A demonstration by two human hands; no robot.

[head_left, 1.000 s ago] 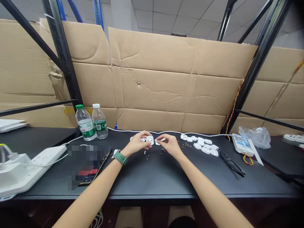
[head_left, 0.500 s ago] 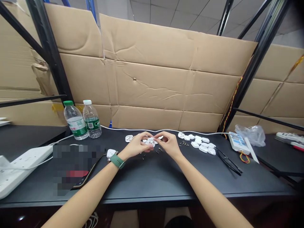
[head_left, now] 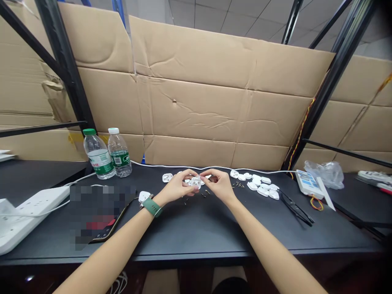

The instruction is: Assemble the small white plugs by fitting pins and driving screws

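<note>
A small rounded white plastic casing [head_left: 196, 182], with dark holes or metal bits on its face, is held just above the table. My left hand [head_left: 179, 185] pinches it by its left and lower edges, fingers closed. At its upper right edge are the closed fingertips of my right hand [head_left: 218, 184]; whether they grip a tiny part or the casing itself is hidden. Small brass-coloured screws or pins [head_left: 207, 192] lie below the hands. Another white casing [head_left: 167, 177] rests left of them, and one more white piece [head_left: 144, 196] sits by my left wrist.
Several white casings [head_left: 263, 191] and small metal parts [head_left: 238, 185] lie to the right, near black glasses [head_left: 295, 208]. Two water bottles [head_left: 119, 155], a phone [head_left: 105, 232] and a white power strip [head_left: 30, 216] stand or lie leftward. A cardboard wall [head_left: 196, 110] closes the back.
Both hands stay almost in place. The casing between my fingers has turned slightly, and the right fingertips have shifted a little on its upper edge.
</note>
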